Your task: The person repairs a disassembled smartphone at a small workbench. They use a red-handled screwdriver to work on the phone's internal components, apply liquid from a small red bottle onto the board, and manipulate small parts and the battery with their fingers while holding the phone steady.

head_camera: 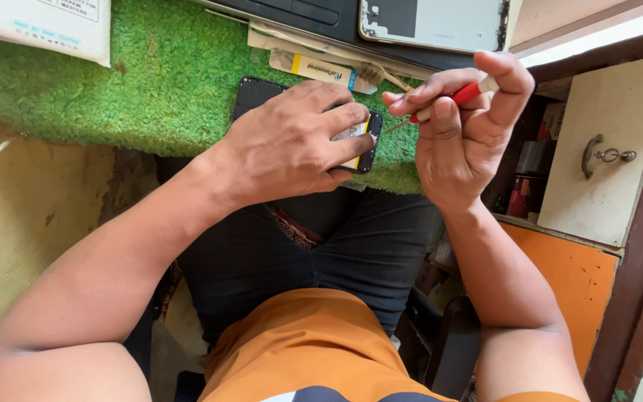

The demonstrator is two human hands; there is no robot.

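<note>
The opened phone (366, 145) lies flat on the green mat (150, 82) at the bench's near edge, just above the person's lap. Its long axis runs across the view, one end poking out past the knuckles toward the mat's far left, the other end showing under the fingertips on the right, tilted slightly down that way. A pale battery with a yellow stripe shows inside it.

The left hand (292, 145) is pressed down on top of the phone, fingers (344, 119) spread and flat, pinning it to the mat and covering most of it.

The right hand (459, 126) is just beside the phone's right end, fingers pinched around a red-and-white screwdriver (455, 97). The thin shaft slants down and left, its tip right at the phone's right edge; whether it touches, I cannot tell.

Beyond the phone, at the mat's far edge, lies a small brush (370, 74) beside a yellow-and-white packet (321, 69), and further back a silver device back cover (433, 22). Right of the phone stands a cream drawer front (604, 156) with a metal handle.
</note>
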